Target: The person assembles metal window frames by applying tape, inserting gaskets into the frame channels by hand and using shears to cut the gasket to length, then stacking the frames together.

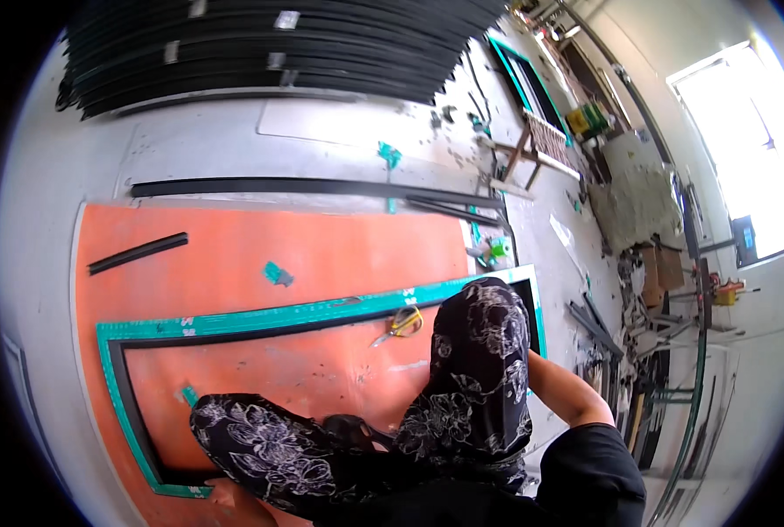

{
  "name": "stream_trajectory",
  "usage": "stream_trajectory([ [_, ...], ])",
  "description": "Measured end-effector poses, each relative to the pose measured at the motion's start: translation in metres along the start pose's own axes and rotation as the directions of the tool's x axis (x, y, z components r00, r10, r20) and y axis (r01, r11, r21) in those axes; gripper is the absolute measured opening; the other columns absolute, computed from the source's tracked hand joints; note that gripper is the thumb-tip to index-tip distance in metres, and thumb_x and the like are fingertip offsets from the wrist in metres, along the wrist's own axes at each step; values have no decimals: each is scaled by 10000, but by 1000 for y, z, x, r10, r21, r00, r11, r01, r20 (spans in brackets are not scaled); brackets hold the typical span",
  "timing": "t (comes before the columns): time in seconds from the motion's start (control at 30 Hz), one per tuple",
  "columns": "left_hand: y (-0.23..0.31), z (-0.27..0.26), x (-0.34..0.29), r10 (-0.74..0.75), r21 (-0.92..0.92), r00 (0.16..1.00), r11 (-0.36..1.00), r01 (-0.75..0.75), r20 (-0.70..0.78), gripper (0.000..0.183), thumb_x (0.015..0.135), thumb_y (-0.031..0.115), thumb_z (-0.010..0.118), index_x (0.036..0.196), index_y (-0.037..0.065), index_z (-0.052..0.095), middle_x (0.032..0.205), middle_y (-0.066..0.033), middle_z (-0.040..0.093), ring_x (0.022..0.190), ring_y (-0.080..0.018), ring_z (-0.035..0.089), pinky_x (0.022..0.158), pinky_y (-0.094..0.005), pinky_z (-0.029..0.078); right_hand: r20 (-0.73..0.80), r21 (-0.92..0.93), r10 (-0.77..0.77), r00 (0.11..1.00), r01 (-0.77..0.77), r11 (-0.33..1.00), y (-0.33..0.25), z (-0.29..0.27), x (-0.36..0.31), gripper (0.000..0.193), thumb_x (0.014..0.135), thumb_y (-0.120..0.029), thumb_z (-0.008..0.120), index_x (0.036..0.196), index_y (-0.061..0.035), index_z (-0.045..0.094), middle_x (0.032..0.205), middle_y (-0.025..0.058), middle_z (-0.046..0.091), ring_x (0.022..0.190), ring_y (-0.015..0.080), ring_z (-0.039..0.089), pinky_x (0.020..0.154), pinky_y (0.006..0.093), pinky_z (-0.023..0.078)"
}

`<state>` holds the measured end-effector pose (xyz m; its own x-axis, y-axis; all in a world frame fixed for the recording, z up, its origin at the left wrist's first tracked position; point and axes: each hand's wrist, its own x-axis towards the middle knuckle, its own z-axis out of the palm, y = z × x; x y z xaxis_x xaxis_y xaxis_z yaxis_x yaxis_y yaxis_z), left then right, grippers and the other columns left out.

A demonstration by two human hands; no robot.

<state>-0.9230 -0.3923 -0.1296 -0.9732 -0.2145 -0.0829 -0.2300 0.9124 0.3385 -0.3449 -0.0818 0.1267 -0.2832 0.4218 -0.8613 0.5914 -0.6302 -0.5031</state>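
Observation:
A large rectangular frame [234,325], black inside and covered in green film on its face, lies on an orange sheet in front of me. My left hand [223,494] is at the frame's near left end, its fingers closed on the green bar and partly hidden by my thigh. My right arm [572,386] bends behind my raised right knee, which hides that hand. Inside the frame, on the sheet, lie yellow-handled scissors [403,323], untouched. My legs, in black flowered trousers, cover part of the frame's right and near sides.
The orange sheet [207,230] bears a short black strip [139,253] and scraps of green film [278,273]. Beyond it lies a long dark bar [260,186]. Stacked black profiles [260,53] fill the far side. A small wooden stool [545,145] and clutter stand along the right wall.

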Motion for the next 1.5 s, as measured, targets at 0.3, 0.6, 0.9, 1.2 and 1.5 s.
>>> stream_trajectory([
  [0.3,50,-33,37,128,-191,919,980,-59,372,497,936,470,526,1206,52,530,1009,-132,614,862,-237,611,711,-377,491,165,-178,109,980,-79,981,135,-93,84,249,883,-263,632,939,-31,701,896,102,715,860,194,672,793,334,514],
  [0.6,186,-137,7,353,-279,755,932,-232,553,417,940,436,548,1167,86,554,967,-49,616,855,-153,593,688,-314,477,-419,-870,-679,603,-52,491,-13,-303,267,255,829,-218,614,1056,-102,630,1039,117,665,1001,313,627,844,426,507],
  [0.9,421,-210,-163,593,49,473,590,-806,652,331,959,396,549,1071,95,627,845,-15,661,742,-114,630,569,-276,448,-347,-922,-765,542,-47,384,-19,-347,353,156,847,-142,535,934,-140,665,986,73,621,1025,266,576,883,420,455],
  [1.2,539,-56,-515,638,-280,-313,-156,-947,703,329,912,193,575,1181,6,608,1207,-170,618,1117,-281,595,963,-371,462,-540,-534,-840,46,753,385,-4,-329,206,315,856,-175,587,1130,-18,575,827,127,627,693,276,627,593,399,495],
  [1.5,354,107,-720,-173,-532,-716,558,-637,676,567,914,259,667,1344,-38,448,1271,-128,559,1219,-207,507,1037,-360,400,-683,724,-228,694,685,-84,122,-254,147,324,879,-200,713,1125,-57,558,739,11,572,598,100,552,527,247,436],
])
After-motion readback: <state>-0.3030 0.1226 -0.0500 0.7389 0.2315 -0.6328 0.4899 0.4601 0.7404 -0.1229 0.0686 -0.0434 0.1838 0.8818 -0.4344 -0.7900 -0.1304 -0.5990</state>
